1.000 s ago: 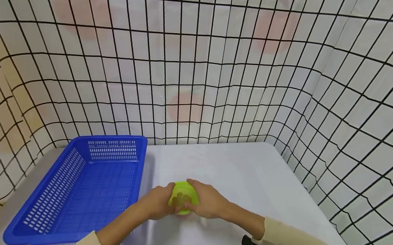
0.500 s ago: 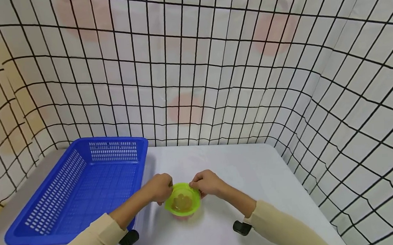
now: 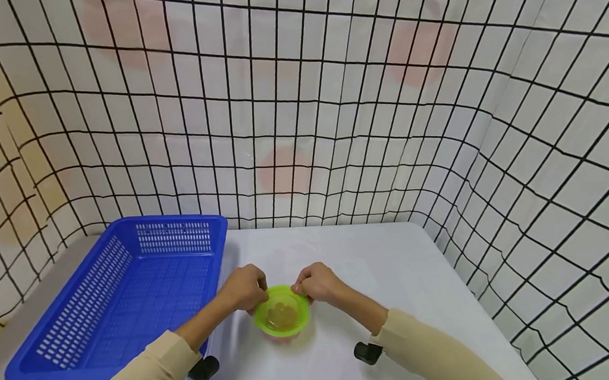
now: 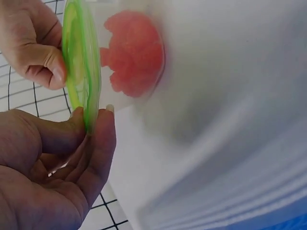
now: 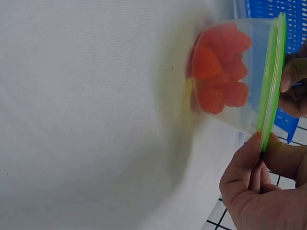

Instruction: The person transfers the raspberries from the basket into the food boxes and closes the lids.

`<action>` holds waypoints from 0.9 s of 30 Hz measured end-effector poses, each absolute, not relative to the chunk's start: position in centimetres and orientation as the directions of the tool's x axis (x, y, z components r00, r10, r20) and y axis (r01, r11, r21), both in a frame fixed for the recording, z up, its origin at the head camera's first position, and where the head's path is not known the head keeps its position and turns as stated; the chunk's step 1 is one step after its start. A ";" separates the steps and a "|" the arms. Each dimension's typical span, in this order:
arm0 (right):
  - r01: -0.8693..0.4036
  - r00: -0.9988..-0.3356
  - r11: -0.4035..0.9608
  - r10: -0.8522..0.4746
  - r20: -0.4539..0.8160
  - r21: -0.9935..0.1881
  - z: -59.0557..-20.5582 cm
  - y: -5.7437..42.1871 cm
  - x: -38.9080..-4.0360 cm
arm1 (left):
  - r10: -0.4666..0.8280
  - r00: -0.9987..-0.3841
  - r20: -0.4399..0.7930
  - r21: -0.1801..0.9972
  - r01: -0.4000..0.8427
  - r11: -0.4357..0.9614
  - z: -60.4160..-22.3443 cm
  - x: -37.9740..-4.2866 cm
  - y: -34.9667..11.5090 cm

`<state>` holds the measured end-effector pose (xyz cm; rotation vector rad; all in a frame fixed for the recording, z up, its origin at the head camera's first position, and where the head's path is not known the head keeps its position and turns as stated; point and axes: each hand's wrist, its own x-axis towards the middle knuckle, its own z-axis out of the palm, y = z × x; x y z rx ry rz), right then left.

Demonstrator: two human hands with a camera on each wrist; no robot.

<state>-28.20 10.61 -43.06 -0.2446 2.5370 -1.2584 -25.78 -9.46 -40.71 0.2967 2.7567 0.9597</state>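
Observation:
A clear plastic food container [image 5: 237, 123] with a light green lid [image 3: 282, 316] is in front of me, between my hands. Soft-edged red pieces [image 5: 218, 72] show through its wall, gathered near the base. My left hand [image 3: 245, 287] pinches the lid's rim on the far left side, thumb on top and fingers underneath in the left wrist view. Opposite it, my right hand [image 3: 319, 283] pinches the rim on the far right side, thumb and fingers on either face of the edge. The lid lies over the container's mouth. Its base is at or just above the white tabletop.
To the left stands a blue perforated plastic basket [image 3: 219, 268], close to my left forearm. White tabletop [image 3: 375, 268] extends to the right and behind the container. Black grid netting [image 3: 300, 136] over white sheeting borders the back and both sides.
Both hands have shifted from clasping the container's sides to pinching the rim at its far left and right. More of the green lid shows now. Little differs over the last half second.

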 end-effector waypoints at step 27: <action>0.138 -0.865 0.420 -0.390 -0.316 -0.897 -42.8 12.3 -27.4 | 0.278 -0.941 -0.194 0.618 0.103 0.779 -40.2 -24.4 -10.1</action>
